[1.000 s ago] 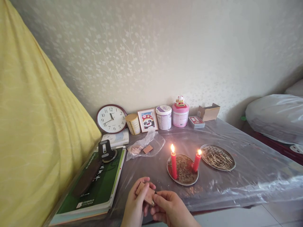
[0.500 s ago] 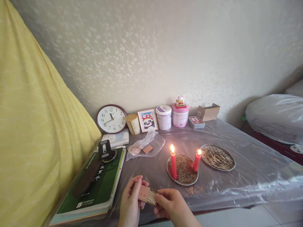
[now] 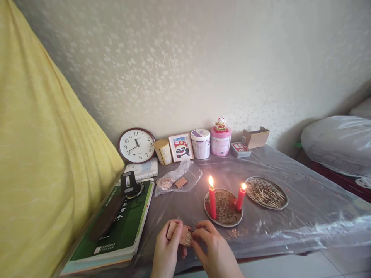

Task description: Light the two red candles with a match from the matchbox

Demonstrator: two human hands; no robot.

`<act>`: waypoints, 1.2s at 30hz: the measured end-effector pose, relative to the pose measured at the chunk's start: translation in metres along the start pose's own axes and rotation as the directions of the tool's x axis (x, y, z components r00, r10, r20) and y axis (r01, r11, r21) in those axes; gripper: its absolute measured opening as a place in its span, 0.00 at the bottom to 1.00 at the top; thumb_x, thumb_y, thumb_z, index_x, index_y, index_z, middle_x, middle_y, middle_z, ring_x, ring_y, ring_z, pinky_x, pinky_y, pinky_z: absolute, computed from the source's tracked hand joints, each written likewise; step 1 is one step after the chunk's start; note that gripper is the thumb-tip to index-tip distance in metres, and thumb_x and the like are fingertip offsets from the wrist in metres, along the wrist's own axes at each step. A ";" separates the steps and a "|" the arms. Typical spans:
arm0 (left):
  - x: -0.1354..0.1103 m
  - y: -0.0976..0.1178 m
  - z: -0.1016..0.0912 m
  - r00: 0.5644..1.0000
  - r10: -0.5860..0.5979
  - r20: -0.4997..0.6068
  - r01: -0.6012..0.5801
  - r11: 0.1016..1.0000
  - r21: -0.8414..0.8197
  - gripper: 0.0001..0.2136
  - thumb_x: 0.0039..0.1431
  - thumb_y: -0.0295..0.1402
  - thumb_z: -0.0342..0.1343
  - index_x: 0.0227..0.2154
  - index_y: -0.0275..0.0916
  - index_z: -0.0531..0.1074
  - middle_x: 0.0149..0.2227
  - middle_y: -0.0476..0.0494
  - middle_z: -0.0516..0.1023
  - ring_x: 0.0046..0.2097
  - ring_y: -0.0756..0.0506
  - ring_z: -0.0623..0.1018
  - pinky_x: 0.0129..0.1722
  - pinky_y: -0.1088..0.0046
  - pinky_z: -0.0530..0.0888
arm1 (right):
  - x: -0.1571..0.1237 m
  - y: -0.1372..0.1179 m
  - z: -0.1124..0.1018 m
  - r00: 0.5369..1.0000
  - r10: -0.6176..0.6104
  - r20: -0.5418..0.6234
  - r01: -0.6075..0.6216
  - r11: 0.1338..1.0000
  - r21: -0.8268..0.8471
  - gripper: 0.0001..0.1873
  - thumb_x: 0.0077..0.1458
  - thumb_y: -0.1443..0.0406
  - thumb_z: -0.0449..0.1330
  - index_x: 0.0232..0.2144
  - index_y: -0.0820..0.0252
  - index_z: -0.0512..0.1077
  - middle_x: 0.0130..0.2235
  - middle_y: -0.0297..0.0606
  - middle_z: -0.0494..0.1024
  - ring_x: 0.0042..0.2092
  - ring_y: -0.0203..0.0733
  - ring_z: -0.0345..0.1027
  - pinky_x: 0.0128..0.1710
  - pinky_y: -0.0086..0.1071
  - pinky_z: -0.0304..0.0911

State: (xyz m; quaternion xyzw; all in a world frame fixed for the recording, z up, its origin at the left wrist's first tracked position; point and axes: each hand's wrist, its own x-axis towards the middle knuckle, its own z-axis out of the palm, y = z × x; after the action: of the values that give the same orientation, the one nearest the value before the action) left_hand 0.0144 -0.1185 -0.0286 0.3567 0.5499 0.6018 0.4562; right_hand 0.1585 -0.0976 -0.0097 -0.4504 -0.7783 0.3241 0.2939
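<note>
My left hand (image 3: 169, 247) is closed around a small brown matchbox (image 3: 183, 234), its thumb lying across the top. The box is partly slid open, and pale match sticks (image 3: 189, 238) show at its right end. At that end is my right hand (image 3: 210, 243), its thumb and bent fingers close about the matches. Whether a single match is pinched between them is too small to tell. Beyond my hands, two lit red candles (image 3: 212, 202) stand on a round metal plate (image 3: 223, 224).
A second metal plate (image 3: 285, 202) holds several loose matches. Behind lies a clear plastic bag (image 3: 194, 179) with matchboxes. Green books (image 3: 127, 231) with a dark strapped object are at left; a clock (image 3: 137, 145), tins (image 3: 200, 144) and a cardboard box (image 3: 256, 138) line the wall.
My left hand and the matchbox have shifted slightly right, and the box is turned. My right-hand fingers have lifted and loosened from the box's end, moving to the match ends.
</note>
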 end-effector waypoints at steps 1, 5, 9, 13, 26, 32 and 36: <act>0.000 -0.001 0.001 1.000 -0.005 0.007 0.005 1.000 -0.001 0.12 0.54 0.43 0.57 0.30 0.38 0.70 0.22 0.51 0.74 0.15 0.50 0.69 0.13 0.75 0.64 | 0.000 0.001 0.001 1.000 -0.005 0.000 0.005 1.000 -0.028 0.10 0.56 0.70 0.53 0.31 0.60 0.75 0.42 0.43 0.73 0.36 0.41 0.73 0.38 0.31 0.66; -0.002 -0.002 0.003 1.000 -0.013 0.015 0.014 1.000 -0.022 0.11 0.54 0.42 0.57 0.29 0.39 0.69 0.20 0.55 0.69 0.15 0.50 0.68 0.13 0.75 0.63 | 0.001 0.004 0.005 0.997 -0.065 -0.030 0.061 0.992 -0.107 0.13 0.59 0.70 0.49 0.30 0.60 0.74 0.40 0.42 0.74 0.35 0.40 0.73 0.35 0.29 0.66; 0.000 -0.002 0.001 1.000 -0.025 0.001 0.025 1.000 -0.014 0.12 0.54 0.44 0.57 0.28 0.39 0.70 0.18 0.54 0.70 0.14 0.51 0.67 0.12 0.76 0.61 | 0.001 0.003 0.007 0.992 -0.108 -0.065 0.098 0.984 -0.147 0.13 0.60 0.70 0.48 0.29 0.59 0.71 0.37 0.41 0.75 0.32 0.40 0.73 0.32 0.30 0.66; 0.001 -0.004 -0.001 1.000 -0.022 -0.021 0.021 0.999 -0.034 0.13 0.53 0.44 0.57 0.29 0.38 0.71 0.22 0.49 0.75 0.15 0.51 0.68 0.13 0.76 0.61 | 0.001 0.001 0.006 0.994 -0.106 -0.031 0.101 0.985 -0.143 0.10 0.58 0.71 0.50 0.32 0.59 0.71 0.39 0.42 0.75 0.34 0.41 0.74 0.35 0.30 0.67; 0.000 -0.003 0.004 1.000 -0.028 0.015 0.028 0.999 -0.035 0.12 0.54 0.43 0.57 0.28 0.38 0.70 0.17 0.54 0.69 0.15 0.50 0.68 0.13 0.76 0.63 | 0.001 0.009 0.011 0.982 -0.181 -0.061 0.161 0.956 -0.244 0.12 0.63 0.71 0.46 0.31 0.58 0.67 0.36 0.39 0.72 0.29 0.39 0.71 0.30 0.29 0.64; 0.004 0.000 -0.002 0.995 -0.050 -0.081 0.036 0.985 -0.170 0.13 0.50 0.43 0.61 0.26 0.37 0.72 0.20 0.50 0.73 0.16 0.51 0.67 0.13 0.75 0.63 | 0.002 0.012 0.003 0.979 -0.186 -0.079 0.158 0.949 -0.274 0.13 0.63 0.72 0.43 0.32 0.57 0.65 0.35 0.38 0.71 0.29 0.39 0.70 0.29 0.29 0.61; 0.007 0.007 -0.007 0.983 -0.046 -0.179 -0.003 0.964 -0.264 0.12 0.50 0.40 0.62 0.23 0.37 0.71 0.19 0.51 0.71 0.16 0.52 0.66 0.15 0.76 0.63 | 0.004 0.009 -0.008 0.990 -0.068 -0.124 0.047 0.985 -0.164 0.11 0.63 0.68 0.46 0.30 0.57 0.65 0.32 0.37 0.72 0.30 0.41 0.69 0.30 0.31 0.59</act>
State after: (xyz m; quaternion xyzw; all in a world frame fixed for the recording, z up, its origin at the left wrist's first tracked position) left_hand 0.0047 -0.1139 -0.0234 0.2301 0.5085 0.6948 0.4536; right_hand 0.1676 -0.0888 -0.0109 -0.4699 -0.7940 0.2217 0.3158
